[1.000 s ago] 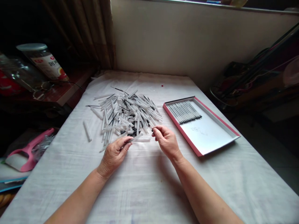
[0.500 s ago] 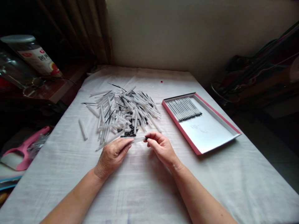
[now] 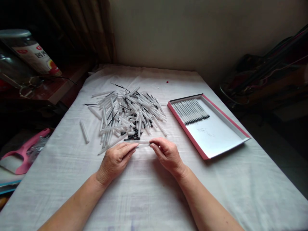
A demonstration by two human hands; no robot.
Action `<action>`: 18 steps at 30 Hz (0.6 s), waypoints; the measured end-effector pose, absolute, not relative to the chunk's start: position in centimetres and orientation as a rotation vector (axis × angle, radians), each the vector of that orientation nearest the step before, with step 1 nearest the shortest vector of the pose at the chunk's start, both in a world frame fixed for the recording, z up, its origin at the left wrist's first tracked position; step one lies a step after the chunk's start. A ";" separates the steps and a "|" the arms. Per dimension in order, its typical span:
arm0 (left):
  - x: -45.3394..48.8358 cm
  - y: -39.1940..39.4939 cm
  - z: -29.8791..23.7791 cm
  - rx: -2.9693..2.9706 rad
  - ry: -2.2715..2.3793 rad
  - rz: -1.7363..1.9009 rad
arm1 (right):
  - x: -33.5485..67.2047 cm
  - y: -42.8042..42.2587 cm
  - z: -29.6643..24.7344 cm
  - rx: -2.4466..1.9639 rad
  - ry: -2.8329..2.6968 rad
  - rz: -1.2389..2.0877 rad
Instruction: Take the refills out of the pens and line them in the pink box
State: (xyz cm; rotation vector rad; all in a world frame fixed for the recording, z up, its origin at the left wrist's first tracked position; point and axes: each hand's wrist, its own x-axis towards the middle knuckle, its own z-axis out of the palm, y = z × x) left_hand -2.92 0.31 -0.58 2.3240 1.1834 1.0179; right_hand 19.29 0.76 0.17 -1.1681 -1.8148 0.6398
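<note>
Between my hands a clear white pen barrel lies level, close above the cloth. My left hand is closed around its left part. With thumb and forefinger, my right hand grips the right end, where a bit of a black end piece shows; the fingers cover most of it. Just beyond is a loose heap of pen parts: white barrels, thin dark refills and short black pieces. To the right stands a shallow red-edged box with a row of pens laid side by side, black ends toward me.
A white cloth covers the table. One barrel lies apart at the left. A tiny red piece is at the far side. Off the left edge are a pink-handled object, a lidded jar and glasses.
My right fingers have closed further over the black end piece, hiding most of it. My left hand keeps its hold on the barrel. The view has shifted slightly.
</note>
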 end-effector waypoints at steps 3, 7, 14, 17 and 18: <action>-2.9 0.2 -0.6 2.330 1.179 1.018 | 19.2 0.7 -0.2 -1.257 -1.879 0.561; -2.8 0.2 -0.5 2.343 1.174 1.011 | 19.2 0.7 -0.4 -1.344 -1.892 0.579; -2.8 0.3 -0.6 2.361 1.162 1.012 | 19.7 0.5 -0.2 -1.231 -1.732 0.847; -2.8 0.3 -0.7 2.369 1.160 1.025 | 19.7 0.5 -0.4 -1.215 -1.757 0.815; -2.8 0.3 -0.7 2.370 1.160 1.025 | 19.6 0.6 -0.4 -1.211 -1.758 0.806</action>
